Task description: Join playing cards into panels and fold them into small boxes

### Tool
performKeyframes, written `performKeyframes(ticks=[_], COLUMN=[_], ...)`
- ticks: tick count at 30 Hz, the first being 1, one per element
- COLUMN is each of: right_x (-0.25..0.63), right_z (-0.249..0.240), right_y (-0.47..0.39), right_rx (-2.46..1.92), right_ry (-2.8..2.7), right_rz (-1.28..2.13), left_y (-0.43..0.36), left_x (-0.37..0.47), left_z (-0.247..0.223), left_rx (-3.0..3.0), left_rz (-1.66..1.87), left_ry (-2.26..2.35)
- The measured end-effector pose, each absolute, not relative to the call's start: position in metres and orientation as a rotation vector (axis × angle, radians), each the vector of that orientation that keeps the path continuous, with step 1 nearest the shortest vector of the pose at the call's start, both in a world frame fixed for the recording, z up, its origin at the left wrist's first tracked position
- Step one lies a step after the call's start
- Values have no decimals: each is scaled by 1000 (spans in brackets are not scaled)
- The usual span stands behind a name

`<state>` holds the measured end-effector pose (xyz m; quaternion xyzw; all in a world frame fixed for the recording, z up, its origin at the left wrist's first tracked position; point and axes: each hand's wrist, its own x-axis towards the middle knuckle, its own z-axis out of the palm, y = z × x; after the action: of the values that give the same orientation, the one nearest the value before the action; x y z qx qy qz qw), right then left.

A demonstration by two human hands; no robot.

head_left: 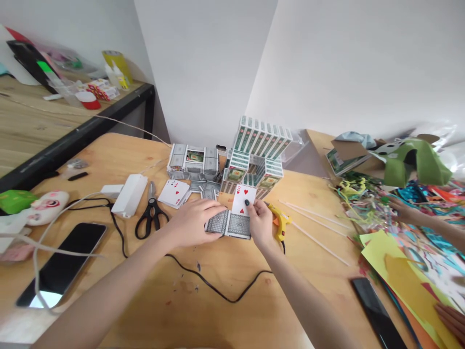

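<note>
My left hand (pixel 196 222) is closed around the left part of a grey-patterned card piece (pixel 239 225). In my right hand (pixel 260 220) is a two of hearts card (pixel 242 198), pinched with its face showing against the top edge of that piece. A loose stack of playing cards (pixel 174 192) lies left of my hands. Behind them stand a structure covered in grey card backs (pixel 194 160) and a taller one of green and white card boxes (pixel 262 138). A yellow glue gun (pixel 281 220) rests just right of my right hand.
Black scissors (pixel 151 215), a white power strip (pixel 130 195) and a phone (pixel 63 261) lie at left. A black cord (pixel 218 292) crosses the front. Thin white sticks (pixel 319 242) lie at right, beside coloured paper (pixel 395 266) and another person's hands (pixel 405 212).
</note>
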<state>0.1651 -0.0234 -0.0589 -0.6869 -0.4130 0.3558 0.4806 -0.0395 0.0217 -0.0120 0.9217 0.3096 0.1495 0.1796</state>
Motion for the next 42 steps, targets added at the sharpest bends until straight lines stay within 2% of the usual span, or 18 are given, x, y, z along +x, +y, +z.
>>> performKeyframes(ticks=[9,17,26,33,38,42], right_x=[157,160,166,180,194,200], right_z=[-55,-58,-59,-50,-55,-63], right_y=[-27,-24,-23,-23,-31,-34], right_rx=[-1752,-1765,-1644,-1459,-1067,-937], right_ry=[-1084,-1098,-1082,-1130,-1256,-1358], right_rz=[691,728,821,1036,1274,1284], left_y=[-4,-1,4,7,7,8], left_x=[-13,-9,-6,-6,-5,-5], left_z=[-8,-19,-17,-14,-12,-10], left_rx=[2732,2703,2622,2562,2537,2534], left_rz=[497,606,540,492,486,494], left_ry=[1010,1011,1060,1090,1112,1093])
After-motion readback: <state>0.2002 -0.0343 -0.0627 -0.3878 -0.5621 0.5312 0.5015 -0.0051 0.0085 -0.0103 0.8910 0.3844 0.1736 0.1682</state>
